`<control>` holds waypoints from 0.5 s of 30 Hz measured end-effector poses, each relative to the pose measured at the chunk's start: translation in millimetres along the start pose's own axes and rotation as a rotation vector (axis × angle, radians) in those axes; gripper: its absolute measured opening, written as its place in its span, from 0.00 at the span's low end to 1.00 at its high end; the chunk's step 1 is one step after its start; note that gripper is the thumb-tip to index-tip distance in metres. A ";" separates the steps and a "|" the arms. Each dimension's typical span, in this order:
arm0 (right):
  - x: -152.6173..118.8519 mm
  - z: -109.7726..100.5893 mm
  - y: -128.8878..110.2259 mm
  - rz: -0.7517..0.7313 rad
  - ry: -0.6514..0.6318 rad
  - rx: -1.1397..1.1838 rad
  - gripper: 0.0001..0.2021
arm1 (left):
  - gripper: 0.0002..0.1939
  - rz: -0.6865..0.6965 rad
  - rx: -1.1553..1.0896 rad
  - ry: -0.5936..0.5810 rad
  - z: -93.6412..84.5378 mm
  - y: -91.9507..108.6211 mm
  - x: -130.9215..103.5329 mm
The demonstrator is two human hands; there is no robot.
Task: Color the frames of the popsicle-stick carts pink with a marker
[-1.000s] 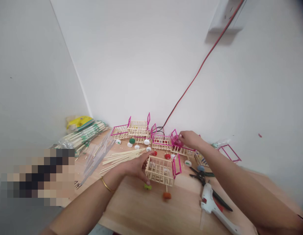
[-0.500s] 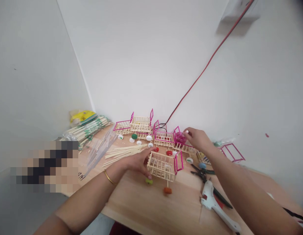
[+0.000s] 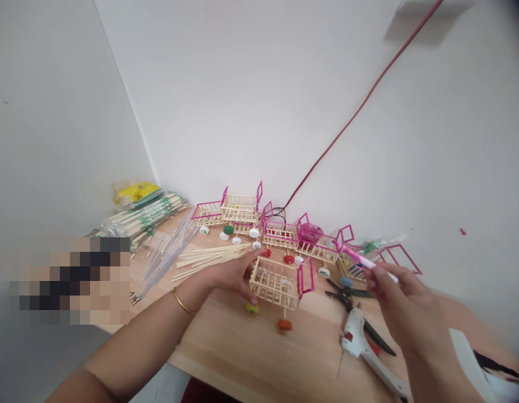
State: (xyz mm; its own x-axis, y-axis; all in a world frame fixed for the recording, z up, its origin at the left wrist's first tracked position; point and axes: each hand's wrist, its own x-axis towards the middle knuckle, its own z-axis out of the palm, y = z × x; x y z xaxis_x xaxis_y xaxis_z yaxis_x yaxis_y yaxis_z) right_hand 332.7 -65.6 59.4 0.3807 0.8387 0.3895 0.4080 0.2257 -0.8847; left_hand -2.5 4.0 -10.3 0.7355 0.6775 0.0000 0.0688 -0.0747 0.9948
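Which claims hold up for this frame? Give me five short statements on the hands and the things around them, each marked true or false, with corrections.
1. The left hand grips a stick cart. True.
2. A white glue gun lies on the wooden table. True.
3. The right hand is holding the glue gun. False: the right hand holds a slim white-and-pink tool.
4. The gripped cart's wheel nearest the camera is blue. False: it is an orange wheel.
5. A gold bangle circles the left wrist. True.
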 end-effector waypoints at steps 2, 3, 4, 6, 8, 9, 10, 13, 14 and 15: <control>-25.3 -3.5 9.4 0.141 -0.025 0.116 0.13 | 0.66 0.019 0.032 0.006 -1.0 -1.2 -0.6; -36.7 -3.5 12.2 0.186 -0.032 0.124 0.13 | 0.65 0.029 0.041 0.002 -1.6 -1.4 -0.9; -46.7 -2.6 13.7 0.233 -0.049 0.127 0.14 | 0.65 0.042 0.047 -0.002 -2.2 -1.2 -1.3; -61.4 1.2 13.5 0.267 -0.071 0.137 0.15 | 0.65 0.046 0.069 0.000 -3.0 0.3 -2.0; -68.7 6.3 11.1 0.262 -0.086 0.099 0.17 | 0.64 0.028 0.096 0.008 -3.2 3.2 -2.5; -70.1 9.1 9.7 0.251 -0.088 0.069 0.17 | 0.63 0.016 0.106 0.008 -3.1 4.8 -2.7; -70.4 11.7 8.5 0.238 -0.089 0.042 0.18 | 0.61 0.006 0.109 0.001 -2.8 6.5 -2.8; -68.5 18.9 6.0 0.210 -0.086 -0.006 0.19 | 0.57 -0.009 0.105 -0.017 -2.3 9.9 -2.7; -67.8 20.8 5.4 0.206 -0.083 -0.010 0.20 | 0.56 -0.013 0.110 -0.013 -2.3 10.2 -2.6; -67.4 22.6 4.7 0.202 -0.076 -0.013 0.20 | 0.56 -0.015 0.119 -0.004 -2.4 10.0 -2.6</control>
State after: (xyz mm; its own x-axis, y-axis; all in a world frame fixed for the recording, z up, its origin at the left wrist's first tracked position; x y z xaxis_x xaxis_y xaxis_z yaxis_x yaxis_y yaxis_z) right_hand 290.3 -109.9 23.2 0.3927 0.9012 0.1834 0.3403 0.0429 -0.9393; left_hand -5.3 3.2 -0.1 0.7364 0.6764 -0.0151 0.1591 -0.1513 0.9756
